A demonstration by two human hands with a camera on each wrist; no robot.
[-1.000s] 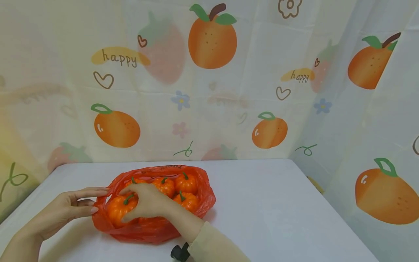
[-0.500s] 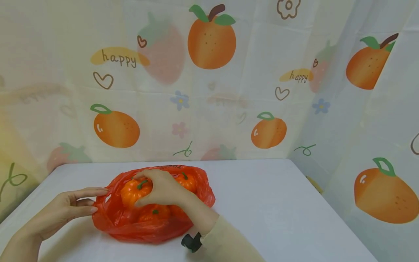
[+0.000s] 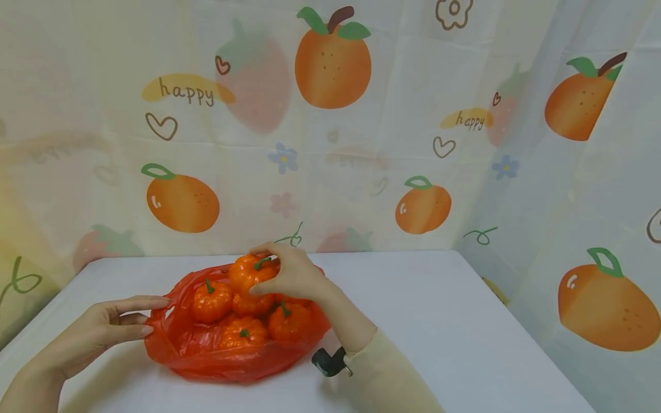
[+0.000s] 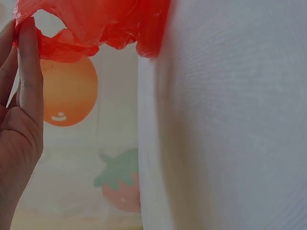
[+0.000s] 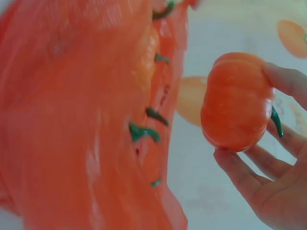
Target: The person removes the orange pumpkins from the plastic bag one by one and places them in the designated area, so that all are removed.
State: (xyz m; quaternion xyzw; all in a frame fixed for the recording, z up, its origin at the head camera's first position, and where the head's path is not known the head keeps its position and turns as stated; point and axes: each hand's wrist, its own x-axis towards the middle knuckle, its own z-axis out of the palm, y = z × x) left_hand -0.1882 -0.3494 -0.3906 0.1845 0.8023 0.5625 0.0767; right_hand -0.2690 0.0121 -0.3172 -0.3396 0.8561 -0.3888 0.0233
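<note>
A red plastic bag (image 3: pixel 227 367) lies on the table with its mouth spread, holding several small orange pumpkins, such as one at its left (image 3: pixel 212 301). My right hand (image 3: pixel 296 272) grips another pumpkin (image 3: pixel 250 274) by its sides, raised over the bag's back part. In the right wrist view this held pumpkin (image 5: pixel 237 103) hangs apart from the bag, its green stem toward the palm. At the bag's left edge, my left hand (image 3: pixel 103 330) holds the plastic between thumb and fingers. The left wrist view shows its fingertips on the red film (image 4: pixel 115 21) beside a hole.
The white table (image 3: pixel 413 321) extends right of the bag. Behind it hangs a curtain (image 3: pixel 341 155) printed with fruit. A black wrist mount (image 3: pixel 329 362) sits under the right forearm, near the bag's right front.
My right hand has lifted the pumpkin from the bag's left end and carried it right and up. My left hand stays at the bag's edge.
</note>
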